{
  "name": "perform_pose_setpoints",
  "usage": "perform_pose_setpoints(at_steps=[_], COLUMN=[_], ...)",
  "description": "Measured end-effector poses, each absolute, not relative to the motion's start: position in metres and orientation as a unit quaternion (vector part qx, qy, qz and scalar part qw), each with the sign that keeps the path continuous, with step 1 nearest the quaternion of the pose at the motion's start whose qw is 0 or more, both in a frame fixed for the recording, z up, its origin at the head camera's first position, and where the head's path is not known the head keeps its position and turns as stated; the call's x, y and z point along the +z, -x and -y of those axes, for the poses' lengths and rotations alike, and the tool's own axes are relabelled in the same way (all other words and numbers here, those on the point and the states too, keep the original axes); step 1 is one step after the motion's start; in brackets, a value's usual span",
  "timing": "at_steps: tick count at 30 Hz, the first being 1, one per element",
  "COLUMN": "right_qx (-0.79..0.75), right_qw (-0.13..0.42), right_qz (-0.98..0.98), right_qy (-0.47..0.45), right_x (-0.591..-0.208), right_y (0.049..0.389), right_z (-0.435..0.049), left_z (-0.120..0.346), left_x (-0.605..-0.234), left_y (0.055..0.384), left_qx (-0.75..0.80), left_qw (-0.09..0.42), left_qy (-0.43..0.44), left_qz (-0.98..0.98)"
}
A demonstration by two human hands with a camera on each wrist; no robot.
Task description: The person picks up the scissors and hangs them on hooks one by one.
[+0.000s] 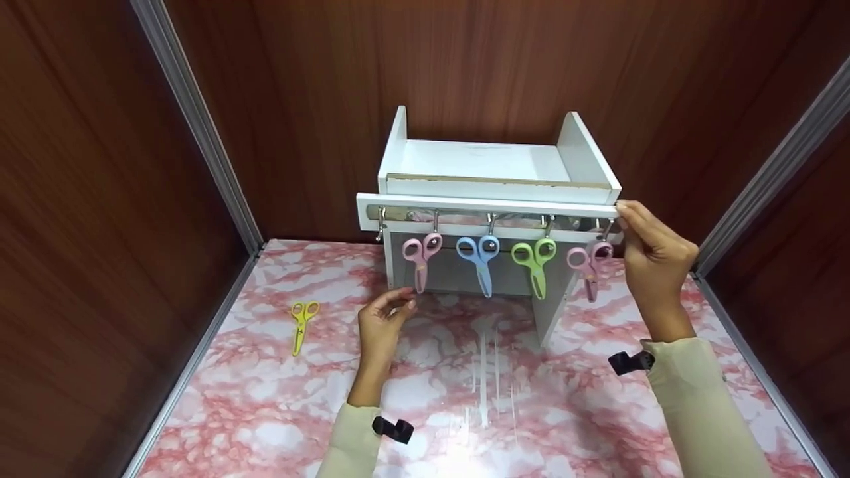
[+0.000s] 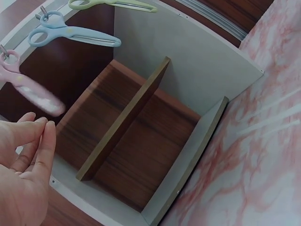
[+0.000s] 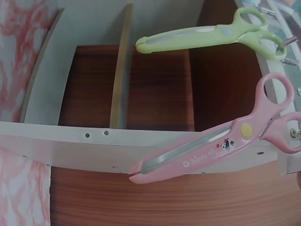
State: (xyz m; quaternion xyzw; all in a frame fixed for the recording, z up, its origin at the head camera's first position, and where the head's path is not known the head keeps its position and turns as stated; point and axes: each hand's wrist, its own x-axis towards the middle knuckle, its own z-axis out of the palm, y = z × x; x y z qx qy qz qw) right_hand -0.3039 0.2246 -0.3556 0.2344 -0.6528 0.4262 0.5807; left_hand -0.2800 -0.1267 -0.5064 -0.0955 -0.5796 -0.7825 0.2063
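My right hand pinches the right end of a white hook rail at the front of a white shelf unit. From its hooks hang pink scissors at left, blue scissors, green scissors, and another pink pair at right. My left hand is just below the left pink scissors, fingers bent and loose with nothing visible in them. In the left wrist view, its fingertips are close to that pair's tip; contact is unclear.
Yellow scissors lie on the pink marbled tabletop, left of my left hand. The leftmost hook bears no scissors. Brown wood-grain panels enclose the table. Inside the unit stands a divider.
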Motion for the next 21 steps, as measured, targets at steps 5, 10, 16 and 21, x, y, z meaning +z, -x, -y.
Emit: perform_pose_setpoints(at_steps=[5, 10, 16, 21], right_qx=[0.428, 0.426, 0.421, 0.423], right_qw=[0.582, 0.585, 0.585, 0.590], right_qz=[0.652, 0.651, 0.656, 0.650], right_qy=[-0.230, -0.227, -0.223, -0.224], right_x=[-0.355, -0.355, -0.356, -0.354], right_y=[0.305, 0.305, 0.305, 0.303], right_z=[-0.223, -0.222, -0.222, -0.221], left_z=[0.136, 0.146, 0.158, 0.167], left_x=[-0.501, -0.504, -0.510, -0.513], left_y=[0.268, 0.264, 0.259, 0.256], left_qx=[-0.767, -0.776, -0.773, -0.767], left_qw=[0.198, 0.194, 0.201, 0.202], left_qy=[0.076, 0.080, 0.068, 0.060], left_qz=[0.605, 0.595, 0.598, 0.606])
